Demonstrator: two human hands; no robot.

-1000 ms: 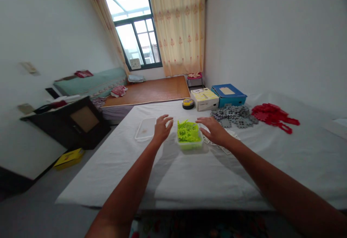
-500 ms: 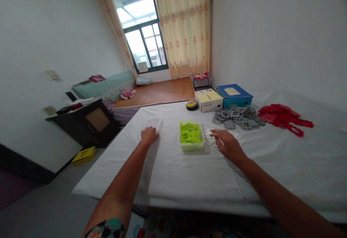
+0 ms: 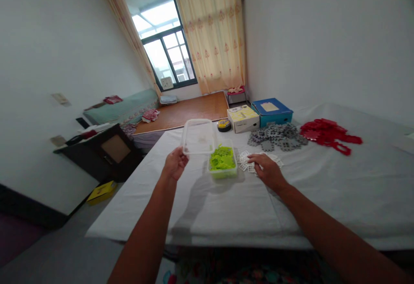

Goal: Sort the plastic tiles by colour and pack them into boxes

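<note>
My left hand (image 3: 175, 163) grips a clear plastic lid (image 3: 199, 136) by its near left corner. The lid is raised and tilted above the table, just behind and left of a clear plastic box (image 3: 223, 173). Bright green plastic pieces (image 3: 222, 158) fill the box, which stands on the white cloth. To the right of the box, my right hand (image 3: 268, 171) hovers over or rests on flat white grid-like pieces (image 3: 244, 160). Its fingers are loosely bent with the thumb apart, and nothing shows in them. It partly covers the white pieces.
Grey gear-edged pieces (image 3: 278, 137) lie piled behind my right hand, with red plastic pieces (image 3: 326, 133) farther right. A yellow-and-white box (image 3: 243, 119), a blue box (image 3: 272, 112) and a round black-and-yellow tin (image 3: 224, 125) stand at the back of the white-covered table (image 3: 142, 208).
My left hand has lifted the lid off the cloth and brought it rightward, close to the green-filled box. My right hand stays by the white pieces. The view has shifted slightly.
</note>
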